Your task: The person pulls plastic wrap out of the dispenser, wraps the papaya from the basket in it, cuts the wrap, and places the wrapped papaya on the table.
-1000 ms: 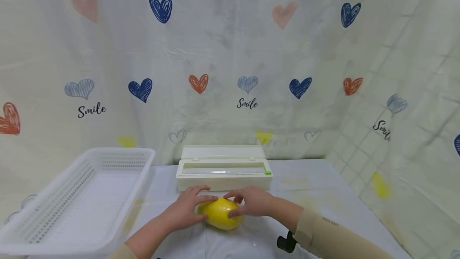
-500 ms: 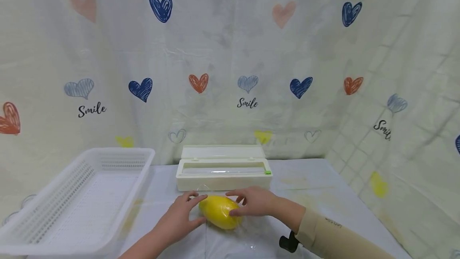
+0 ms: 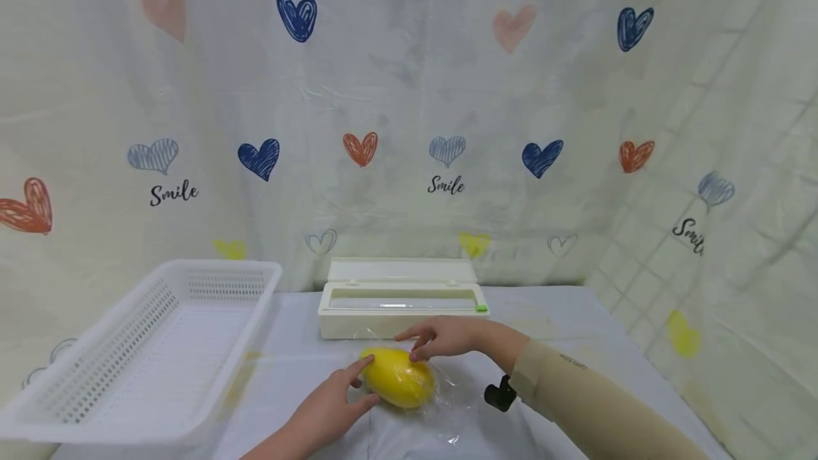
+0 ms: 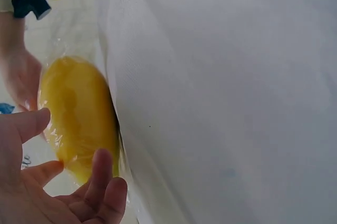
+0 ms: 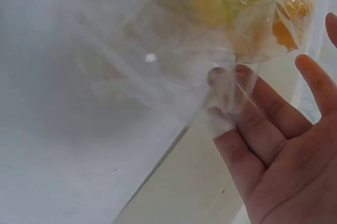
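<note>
A yellow oval fruit (image 3: pixel 399 377), its exact kind unclear, lies on the white cloth in the head view. Clear cling film (image 3: pixel 450 400) covers it and trails off loosely to the right. My left hand (image 3: pixel 332 404) is at the fruit's near left side, with fingertips touching it and thumb and fingers spread. At the far right side, my right hand (image 3: pixel 450 337) has its index finger and thumb close to the fruit. In the right wrist view, that hand's fingers (image 5: pixel 253 129) are extended, with loose film lying over their tips.
Behind the fruit stands a white cling film box (image 3: pixel 402 321) with its lid raised and a roll inside. A white plastic basket (image 3: pixel 255 346) is on the left. A heart-printed curtain (image 3: pixel 396 91) hangs behind the cloth-covered table (image 3: pixel 543 311).
The left hand has drawn down and back along the fruit. My right hand has lifted slightly away toward the box, its thumb leaving the fruit's front. More loose film shows at right.
</note>
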`<state>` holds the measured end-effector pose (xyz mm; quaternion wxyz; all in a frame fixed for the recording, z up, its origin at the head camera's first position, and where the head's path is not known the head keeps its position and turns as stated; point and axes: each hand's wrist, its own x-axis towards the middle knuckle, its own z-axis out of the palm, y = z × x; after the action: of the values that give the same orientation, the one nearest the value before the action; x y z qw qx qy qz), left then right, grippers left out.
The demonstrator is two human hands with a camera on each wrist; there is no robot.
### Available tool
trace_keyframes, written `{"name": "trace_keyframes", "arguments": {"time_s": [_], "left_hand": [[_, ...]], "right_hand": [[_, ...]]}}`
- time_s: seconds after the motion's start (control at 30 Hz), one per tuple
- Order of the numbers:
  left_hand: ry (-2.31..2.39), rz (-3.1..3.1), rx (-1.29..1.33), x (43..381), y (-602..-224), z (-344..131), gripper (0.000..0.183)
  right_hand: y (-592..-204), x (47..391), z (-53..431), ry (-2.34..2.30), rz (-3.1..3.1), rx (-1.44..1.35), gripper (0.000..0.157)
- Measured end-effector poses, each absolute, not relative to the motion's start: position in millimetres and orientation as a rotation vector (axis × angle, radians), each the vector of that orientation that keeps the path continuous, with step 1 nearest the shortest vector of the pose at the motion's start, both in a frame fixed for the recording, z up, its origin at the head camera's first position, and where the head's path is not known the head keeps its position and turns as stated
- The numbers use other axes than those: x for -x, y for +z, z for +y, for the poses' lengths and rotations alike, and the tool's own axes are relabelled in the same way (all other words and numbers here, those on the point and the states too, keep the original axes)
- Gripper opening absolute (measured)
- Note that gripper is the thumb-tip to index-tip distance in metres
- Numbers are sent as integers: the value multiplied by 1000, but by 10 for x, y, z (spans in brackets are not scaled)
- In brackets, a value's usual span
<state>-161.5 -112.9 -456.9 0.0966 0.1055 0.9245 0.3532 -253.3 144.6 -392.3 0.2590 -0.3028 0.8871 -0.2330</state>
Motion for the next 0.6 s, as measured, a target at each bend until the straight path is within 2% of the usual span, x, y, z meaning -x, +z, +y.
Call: {"name": "trace_keyframes", "arguments": {"time_s": [0.27,0.6], "left_hand": [[1093,2673,-331,1663,-4571,-1050,78],[1153,2623,-400,1729,-4566,-1000,77]], "right_hand": [[-4021,2443,1478,-719,2377,747,46],[-4222,2127,1501,-1081,2354,503,50]]}}
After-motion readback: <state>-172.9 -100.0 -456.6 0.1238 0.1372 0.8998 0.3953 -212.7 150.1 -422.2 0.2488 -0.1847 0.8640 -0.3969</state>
